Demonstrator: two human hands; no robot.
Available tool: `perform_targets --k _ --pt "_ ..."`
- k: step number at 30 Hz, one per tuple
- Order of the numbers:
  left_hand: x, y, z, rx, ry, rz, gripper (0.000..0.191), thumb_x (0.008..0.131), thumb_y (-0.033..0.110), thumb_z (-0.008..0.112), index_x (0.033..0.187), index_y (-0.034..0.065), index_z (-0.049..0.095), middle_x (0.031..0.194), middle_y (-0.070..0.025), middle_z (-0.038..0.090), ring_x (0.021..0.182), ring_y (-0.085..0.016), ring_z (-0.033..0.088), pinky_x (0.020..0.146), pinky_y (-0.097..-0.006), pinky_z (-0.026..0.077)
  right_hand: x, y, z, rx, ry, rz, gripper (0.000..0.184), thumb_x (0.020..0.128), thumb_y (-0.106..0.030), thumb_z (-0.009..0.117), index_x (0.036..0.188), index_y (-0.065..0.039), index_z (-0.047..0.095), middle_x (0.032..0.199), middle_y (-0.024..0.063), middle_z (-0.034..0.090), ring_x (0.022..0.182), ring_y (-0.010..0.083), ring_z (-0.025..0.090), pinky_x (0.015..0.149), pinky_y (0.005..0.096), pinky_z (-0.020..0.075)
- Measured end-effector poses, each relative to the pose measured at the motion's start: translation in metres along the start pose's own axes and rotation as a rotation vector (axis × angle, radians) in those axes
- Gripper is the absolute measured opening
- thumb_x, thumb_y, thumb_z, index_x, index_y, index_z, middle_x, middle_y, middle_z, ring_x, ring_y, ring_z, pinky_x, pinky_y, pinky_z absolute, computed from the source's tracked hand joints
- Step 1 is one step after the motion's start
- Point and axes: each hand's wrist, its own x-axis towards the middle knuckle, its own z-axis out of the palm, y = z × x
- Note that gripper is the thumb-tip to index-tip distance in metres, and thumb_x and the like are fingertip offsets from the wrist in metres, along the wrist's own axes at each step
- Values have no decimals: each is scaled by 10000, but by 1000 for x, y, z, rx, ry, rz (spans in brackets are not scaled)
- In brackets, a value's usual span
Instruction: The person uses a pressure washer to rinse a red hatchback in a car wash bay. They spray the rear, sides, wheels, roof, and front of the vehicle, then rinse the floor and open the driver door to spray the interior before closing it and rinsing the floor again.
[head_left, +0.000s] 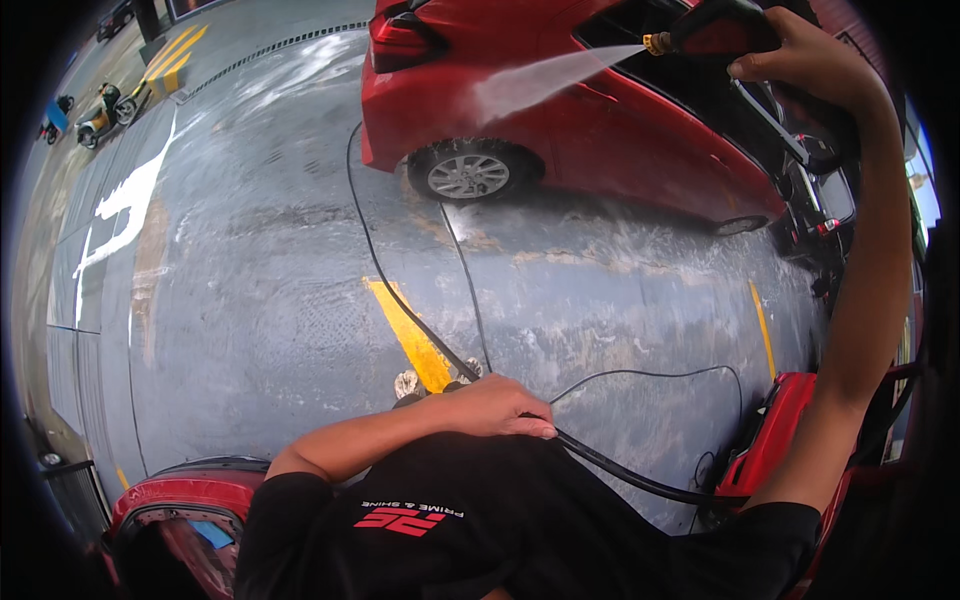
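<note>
My right hand (814, 56), raised at the upper right, grips a dark spray gun (724, 30). From its brass-yellow nozzle (657, 43) a fan of water (551, 79) hits the rear side panel of a red car (480, 90). The car's rear wheel (469, 176) has a silver multi-spoke rim and a wet tyre. At my waist, my left hand (495, 409) is closed around a black hose (637, 476). The hose passes to the right under my right arm, and also runs from my left hand across the floor towards the car's rear.
A red vehicle with an opening (184, 491) stands behind me at lower left, and another red vehicle part (772, 427) at lower right. A thin hose (645, 371) curves over the wet grey floor (262, 300). Parked motorcycles (109, 116) and a yellow-striped block (172, 60) are at upper left.
</note>
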Motion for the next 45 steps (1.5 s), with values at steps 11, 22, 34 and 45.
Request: perform_targets --k 11,22,34,45 --pt "4 -76 20 121 95 -16 408 877 450 777 903 67 638 851 -45 617 786 -235 621 808 -371 449 -78 124 -22 157 126 240 535 874 -302 795 1231 -8 527 664 20 587 441 74 522 396 229 393" --pt "-220 -237 -3 737 690 -1039 321 904 330 729 856 13 713 1364 -243 601 1239 -418 589 1056 -492 466 -121 210 8 526 -21 48 307 895 -162 775 1100 -12 601 678 26 600 471 96 526 429 238 422" --pt "-121 -213 514 -994 1012 -1481 453 954 437 676 829 4 722 732 -78 691 742 -260 693 740 -402 572 -75 328 161 339 152 34 466 886 -328 780 1159 13 618 692 37 606 512 105 563 469 289 439" --pt "-69 -159 519 -727 1078 -1303 443 906 411 735 924 -31 728 751 -74 676 717 -209 644 733 -368 514 -59 344 226 456 176 38 451 870 -272 769 1222 -22 639 861 164 708 788 298 719 777 404 548"
